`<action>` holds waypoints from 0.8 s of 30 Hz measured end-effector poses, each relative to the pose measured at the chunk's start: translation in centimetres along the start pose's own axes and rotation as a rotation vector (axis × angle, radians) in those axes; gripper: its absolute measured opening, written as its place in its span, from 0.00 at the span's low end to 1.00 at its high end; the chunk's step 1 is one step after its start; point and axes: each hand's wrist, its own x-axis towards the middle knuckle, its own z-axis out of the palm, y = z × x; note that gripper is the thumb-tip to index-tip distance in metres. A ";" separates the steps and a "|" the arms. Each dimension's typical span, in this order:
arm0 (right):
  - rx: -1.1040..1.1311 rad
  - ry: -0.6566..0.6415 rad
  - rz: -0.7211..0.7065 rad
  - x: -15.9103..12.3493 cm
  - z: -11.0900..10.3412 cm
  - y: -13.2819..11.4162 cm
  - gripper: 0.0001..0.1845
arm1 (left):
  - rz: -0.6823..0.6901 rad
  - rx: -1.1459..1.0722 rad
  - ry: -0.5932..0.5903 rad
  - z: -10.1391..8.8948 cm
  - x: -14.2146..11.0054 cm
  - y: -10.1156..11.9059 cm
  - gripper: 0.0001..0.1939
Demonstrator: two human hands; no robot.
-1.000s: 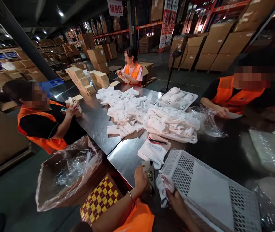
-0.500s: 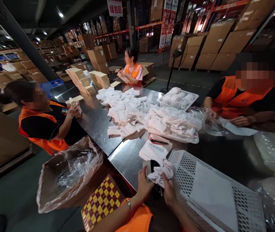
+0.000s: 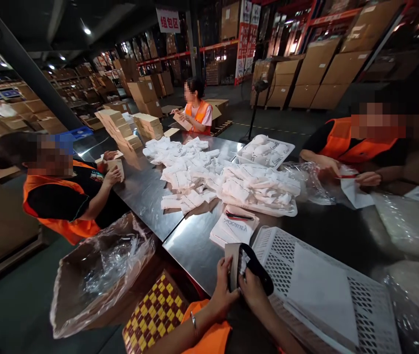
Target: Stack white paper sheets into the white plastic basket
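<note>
"组包区" on hanging sign (image 3: pixel 168 20)

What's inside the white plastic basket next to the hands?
A flat white sheet lies inside the white plastic basket, covering most of its floor. Whatever sits under the sheet is hidden. The right hand overlaps the basket's near corner.

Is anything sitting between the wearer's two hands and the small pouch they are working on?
Nothing visible: the left hand and right hand both grip the pouch directly, beside the white basket.
</note>
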 end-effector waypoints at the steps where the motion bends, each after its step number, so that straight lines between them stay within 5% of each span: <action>1: 0.007 -0.025 0.007 -0.2 -0.1 0.1 0.22 | -0.026 -0.015 -0.007 0.1 0.0 0.0 0.46; 6: -0.206 0.009 -0.091 -1.4 -1.7 0.3 0.30 | -0.387 -0.455 0.017 0.3 0.6 -0.9 0.48; 9: -0.474 0.022 -0.439 -1.9 -4.1 -0.2 0.30 | -0.387 -0.608 -0.006 -0.1 1.4 -0.9 0.45; 12: -0.706 0.083 -0.830 -2.4 -7.2 -1.2 0.32 | -0.278 -0.617 -0.150 -1.5 2.1 0.1 0.38; 15: -0.848 0.124 -1.066 -3.2 -9.4 -2.7 0.20 | -0.300 -0.481 -0.336 -2.9 2.5 1.7 0.37; 19: -0.837 0.127 -1.195 -4.3 -9.5 -4.4 0.16 | -0.246 -0.061 -0.558 -2.8 2.5 3.2 0.50; 24: -0.526 0.088 -1.050 -5.2 -9.0 -3.7 0.16 | -0.031 0.228 -0.650 -1.7 2.9 4.8 0.60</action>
